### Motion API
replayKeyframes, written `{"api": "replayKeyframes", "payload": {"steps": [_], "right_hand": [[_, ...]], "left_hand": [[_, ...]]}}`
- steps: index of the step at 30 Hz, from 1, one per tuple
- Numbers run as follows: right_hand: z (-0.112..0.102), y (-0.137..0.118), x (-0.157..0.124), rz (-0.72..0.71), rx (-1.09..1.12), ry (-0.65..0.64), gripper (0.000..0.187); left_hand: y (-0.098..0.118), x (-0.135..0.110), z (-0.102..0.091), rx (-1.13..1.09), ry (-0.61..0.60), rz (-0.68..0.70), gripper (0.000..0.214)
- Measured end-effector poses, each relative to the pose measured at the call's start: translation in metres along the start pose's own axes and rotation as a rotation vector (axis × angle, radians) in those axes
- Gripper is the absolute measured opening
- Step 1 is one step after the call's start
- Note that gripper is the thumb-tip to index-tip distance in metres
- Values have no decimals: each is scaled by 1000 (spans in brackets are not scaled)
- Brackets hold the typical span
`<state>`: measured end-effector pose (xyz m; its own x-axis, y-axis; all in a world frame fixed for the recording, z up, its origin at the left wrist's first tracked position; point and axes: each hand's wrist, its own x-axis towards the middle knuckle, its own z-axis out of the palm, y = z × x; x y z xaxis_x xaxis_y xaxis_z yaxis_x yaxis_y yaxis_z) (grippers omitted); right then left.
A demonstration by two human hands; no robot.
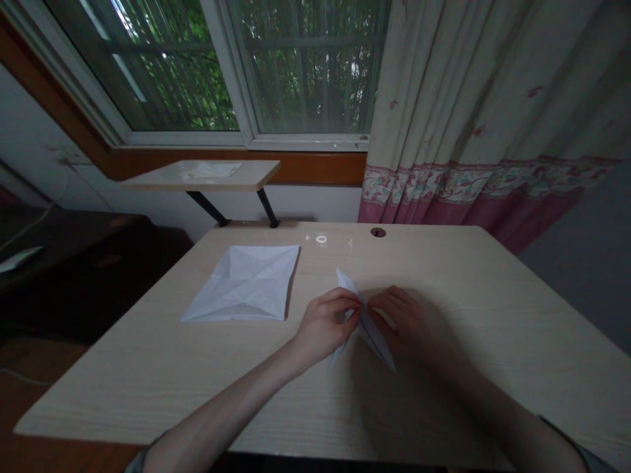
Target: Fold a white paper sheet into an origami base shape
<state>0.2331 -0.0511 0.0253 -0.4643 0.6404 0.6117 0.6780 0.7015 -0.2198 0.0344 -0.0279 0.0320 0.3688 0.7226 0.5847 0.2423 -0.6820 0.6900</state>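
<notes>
A folded piece of white paper (377,341) with pointed ends is held up over the middle of the desk. My left hand (328,322) pinches it from the left between thumb and fingers. From the right, my right hand (404,322) pinches the same paper near its middle, the fingertips of both hands almost meeting there. One point of the paper sticks out above the hands, and others hang below. To the left lies a creased, unfolded white paper sheet (246,282), apart from both hands.
The pale wooden desk (221,387) has a round cable hole (378,232) near its back edge. A small raised shelf (256,172) on black legs stands at the back left, bearing some white paper (214,169). Behind are a window and a flowered curtain (444,131).
</notes>
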Motion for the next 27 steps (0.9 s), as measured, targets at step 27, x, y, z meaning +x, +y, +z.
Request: {"api": "replayKeyframes", "payload": {"steps": [27], "right_hand": [[-2,3,6,196,239,25,22]], "left_hand": [[4,13,-16,-7,-151,-26,13]]}}
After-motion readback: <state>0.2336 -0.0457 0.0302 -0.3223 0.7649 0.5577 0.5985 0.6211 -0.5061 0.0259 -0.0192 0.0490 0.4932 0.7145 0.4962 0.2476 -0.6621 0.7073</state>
